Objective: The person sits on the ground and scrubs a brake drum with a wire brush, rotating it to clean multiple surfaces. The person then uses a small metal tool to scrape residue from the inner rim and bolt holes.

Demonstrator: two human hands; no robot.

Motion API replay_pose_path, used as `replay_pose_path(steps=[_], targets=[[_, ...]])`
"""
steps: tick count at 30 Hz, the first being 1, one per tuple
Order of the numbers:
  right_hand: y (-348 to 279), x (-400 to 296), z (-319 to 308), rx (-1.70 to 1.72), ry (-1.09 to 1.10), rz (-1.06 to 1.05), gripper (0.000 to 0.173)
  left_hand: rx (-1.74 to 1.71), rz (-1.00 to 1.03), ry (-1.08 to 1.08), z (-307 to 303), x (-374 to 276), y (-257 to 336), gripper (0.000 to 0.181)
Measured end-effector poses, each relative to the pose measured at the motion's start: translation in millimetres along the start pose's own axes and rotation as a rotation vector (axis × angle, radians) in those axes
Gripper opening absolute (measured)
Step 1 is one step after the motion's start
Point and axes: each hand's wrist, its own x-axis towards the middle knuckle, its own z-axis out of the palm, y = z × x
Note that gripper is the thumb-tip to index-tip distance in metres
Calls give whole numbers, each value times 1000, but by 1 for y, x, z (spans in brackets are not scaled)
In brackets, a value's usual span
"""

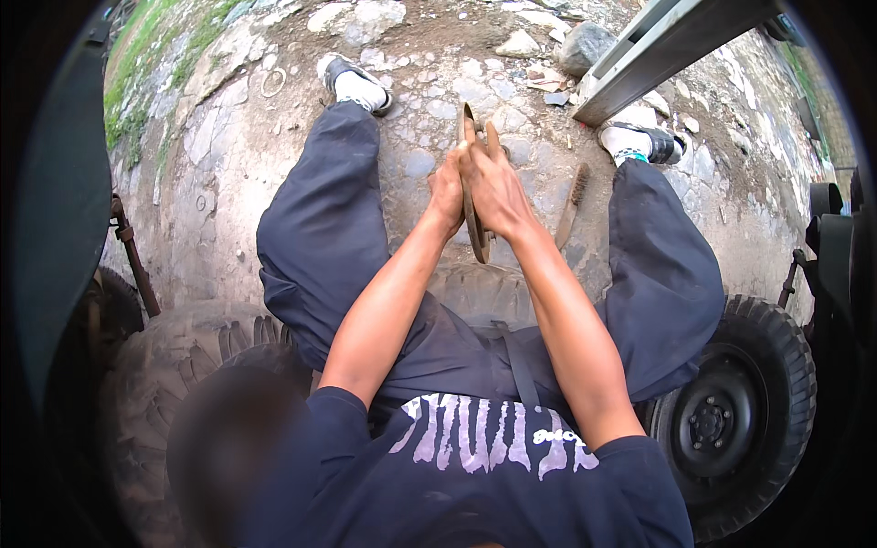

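A rusty round metal plate (pixel 470 212) stands nearly edge-on between my hands, above the ground and between my spread legs. My left hand (pixel 448 186) grips it from the left side. Against its right face, my right hand (pixel 495 183) is pressed with fingers pointing forward, some apart. Small metal projections show on the plate's right side, partly hidden by that hand. A wire brush (pixel 574 200) with a worn handle lies on the ground to the right of my right hand, touching neither hand.
I sit on a large tyre (pixel 473 284). Another worn tyre (pixel 178 349) is at left, and a wheel with a black rim (pixel 709 421) stands at right. A grey metal beam (pixel 651 61) slants down near my right foot. Rocks (pixel 586 48) lie on the uneven stony ground.
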Motion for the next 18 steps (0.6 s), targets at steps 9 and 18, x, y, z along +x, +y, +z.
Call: replay_pose_path(steps=[9, 18], targets=[[47, -93, 22, -426, -101, -289, 79, -231, -140, -53, -29, 26, 28, 62], [54, -92, 24, -224, -66, -380, 66, -362, -130, -33, -49, 16, 49, 66]])
